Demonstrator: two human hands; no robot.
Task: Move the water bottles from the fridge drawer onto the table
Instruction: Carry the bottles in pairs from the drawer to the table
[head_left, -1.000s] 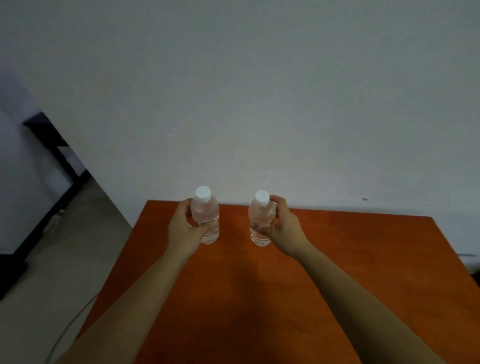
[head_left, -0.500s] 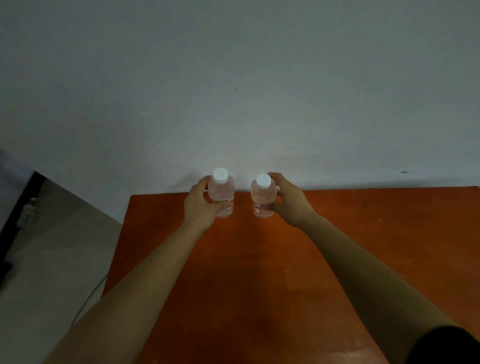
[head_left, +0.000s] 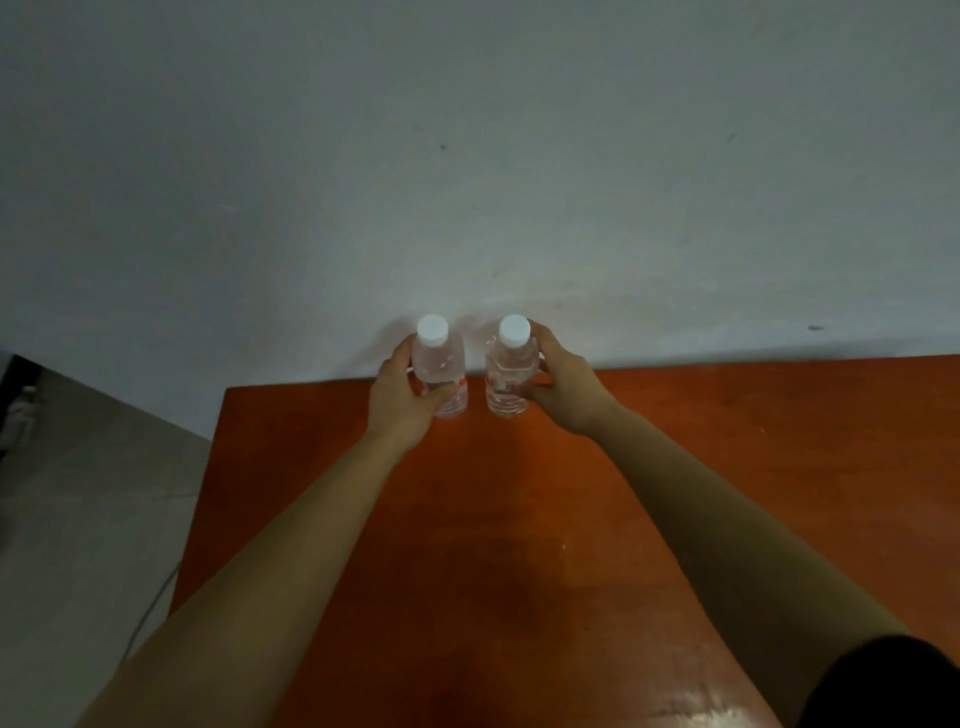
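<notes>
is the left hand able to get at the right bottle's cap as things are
Probably not yet: the left hand grips its own bottle, though the right bottle's cap sits uncovered nearby.

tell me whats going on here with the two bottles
A person is holding two small water bottles upright, one in each hand, over the far edge of an orange-brown table next to a pale wall. The left hand grips the left bottle, the right hand grips the right bottle. They stand side by side with a small gap. Neither is let go yet.
</notes>
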